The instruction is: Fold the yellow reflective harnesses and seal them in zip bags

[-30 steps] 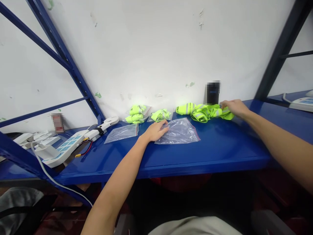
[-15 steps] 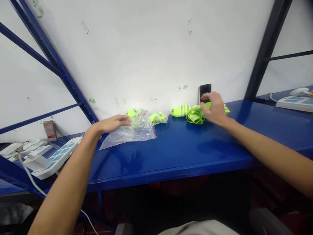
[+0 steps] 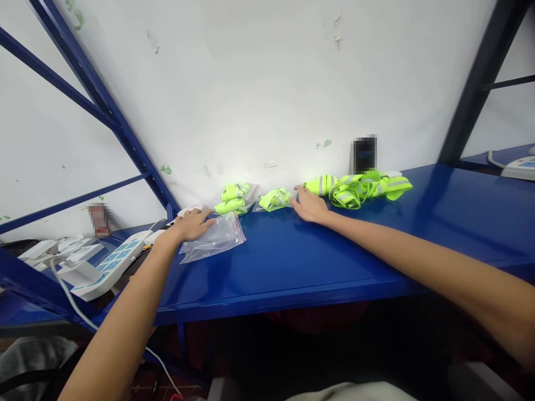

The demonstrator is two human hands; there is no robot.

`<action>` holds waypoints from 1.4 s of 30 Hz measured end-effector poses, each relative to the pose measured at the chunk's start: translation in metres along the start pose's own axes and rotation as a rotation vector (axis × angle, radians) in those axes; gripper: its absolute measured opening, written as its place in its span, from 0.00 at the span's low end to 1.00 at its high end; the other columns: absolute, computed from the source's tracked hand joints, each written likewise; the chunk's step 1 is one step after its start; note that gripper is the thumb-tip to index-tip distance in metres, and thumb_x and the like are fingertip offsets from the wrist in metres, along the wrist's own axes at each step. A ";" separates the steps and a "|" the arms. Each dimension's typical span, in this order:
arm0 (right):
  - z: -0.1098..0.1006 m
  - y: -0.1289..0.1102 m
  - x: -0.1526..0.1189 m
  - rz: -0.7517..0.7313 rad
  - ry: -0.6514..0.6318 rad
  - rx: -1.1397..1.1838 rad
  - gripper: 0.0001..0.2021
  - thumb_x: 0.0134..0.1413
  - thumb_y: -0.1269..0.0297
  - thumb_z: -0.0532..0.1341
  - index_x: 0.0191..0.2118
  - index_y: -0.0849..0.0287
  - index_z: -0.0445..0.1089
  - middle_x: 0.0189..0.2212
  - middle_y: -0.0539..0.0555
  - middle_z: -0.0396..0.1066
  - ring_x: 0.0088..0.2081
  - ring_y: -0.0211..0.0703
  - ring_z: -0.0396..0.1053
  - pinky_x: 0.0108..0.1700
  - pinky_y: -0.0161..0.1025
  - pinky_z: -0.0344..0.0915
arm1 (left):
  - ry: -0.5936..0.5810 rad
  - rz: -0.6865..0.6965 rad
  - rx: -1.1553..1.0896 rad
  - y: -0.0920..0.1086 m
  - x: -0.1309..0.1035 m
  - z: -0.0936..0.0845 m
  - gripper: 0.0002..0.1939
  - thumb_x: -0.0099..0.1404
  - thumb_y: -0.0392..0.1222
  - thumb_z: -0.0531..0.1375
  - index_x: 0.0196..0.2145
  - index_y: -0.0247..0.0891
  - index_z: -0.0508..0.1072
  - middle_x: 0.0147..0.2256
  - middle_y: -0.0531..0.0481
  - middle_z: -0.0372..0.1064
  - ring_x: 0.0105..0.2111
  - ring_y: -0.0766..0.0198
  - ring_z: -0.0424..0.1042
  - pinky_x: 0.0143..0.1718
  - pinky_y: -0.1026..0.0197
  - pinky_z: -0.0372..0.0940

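On the blue bench (image 3: 317, 262), against the white wall, the left hand (image 3: 193, 224) lay flat with fingers spread on a clear zip bag (image 3: 215, 240), pressing its upper edge down rather than pinching it. The right hand (image 3: 310, 205) rested open beside a small bagged yellow-green bundle (image 3: 275, 198), its fingertips touching or just short of the packet; which of the two could not be told. Neither grip was closed on anything.

The empty bag looked thin, limp and slick, so it would likely slide on the painted surface and crumple under a firm squeeze; the red zip strip along its right edge seemed the stiffest place to take hold. The bagged bundle looked light and soft, and would give under the fingers, so a pinch across its middle or at a corner of its wrapper should serve.

Another bagged bundle (image 3: 233, 197) sat just left of it, near the wall. A loose heap of reflective yellow-green straps (image 3: 359, 187) lay to the right, well apart from the zip bag, with a dark upright device (image 3: 364, 153) behind it. At far left a white power strip (image 3: 109, 266) and cables lay near the bench's end.
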State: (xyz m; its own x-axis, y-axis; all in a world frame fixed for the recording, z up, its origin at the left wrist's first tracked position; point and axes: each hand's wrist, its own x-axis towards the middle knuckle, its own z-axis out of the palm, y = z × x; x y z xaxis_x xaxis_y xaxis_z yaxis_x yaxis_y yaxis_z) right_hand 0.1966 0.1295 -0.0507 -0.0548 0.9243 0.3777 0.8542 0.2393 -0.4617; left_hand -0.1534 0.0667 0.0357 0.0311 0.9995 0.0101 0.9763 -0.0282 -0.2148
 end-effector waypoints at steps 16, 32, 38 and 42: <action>-0.006 -0.009 -0.004 0.101 -0.356 0.953 0.07 0.52 0.63 0.60 0.28 0.61 0.69 0.32 0.59 0.75 0.33 0.42 0.71 0.33 0.36 0.67 | 0.641 0.429 -0.551 0.191 0.035 0.013 0.16 0.72 0.46 0.47 0.33 0.40 0.70 0.29 0.48 0.71 0.30 0.59 0.68 0.32 0.59 0.54; -0.008 -0.034 -0.021 -0.203 -0.163 0.809 0.12 0.54 0.58 0.55 0.28 0.60 0.70 0.28 0.53 0.71 0.35 0.43 0.66 0.37 0.37 0.62 | 0.584 0.540 -0.691 0.163 0.044 0.036 0.17 0.71 0.53 0.51 0.31 0.39 0.66 0.31 0.51 0.67 0.35 0.61 0.63 0.40 0.57 0.55; -0.008 -0.030 -0.020 -0.297 -0.127 0.737 0.13 0.55 0.59 0.54 0.25 0.59 0.66 0.25 0.49 0.66 0.31 0.40 0.62 0.39 0.36 0.58 | 0.562 0.568 -0.684 0.163 0.044 0.035 0.18 0.73 0.47 0.47 0.32 0.39 0.71 0.32 0.49 0.70 0.36 0.60 0.65 0.41 0.57 0.56; -0.003 -0.023 -0.015 -0.284 -0.111 0.730 0.12 0.52 0.62 0.55 0.22 0.59 0.68 0.25 0.50 0.67 0.32 0.40 0.64 0.40 0.36 0.59 | 0.555 0.570 -0.637 0.166 0.044 0.037 0.18 0.73 0.45 0.47 0.31 0.38 0.71 0.31 0.49 0.70 0.34 0.60 0.65 0.39 0.57 0.55</action>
State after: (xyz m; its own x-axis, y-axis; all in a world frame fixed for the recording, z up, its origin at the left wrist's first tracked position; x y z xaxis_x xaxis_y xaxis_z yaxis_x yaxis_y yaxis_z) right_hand 0.1794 0.1090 -0.0434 -0.3036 0.8138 0.4956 0.2463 0.5695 -0.7843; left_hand 0.0025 0.1065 -0.0354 0.4639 0.6904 0.5552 0.7127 -0.6631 0.2291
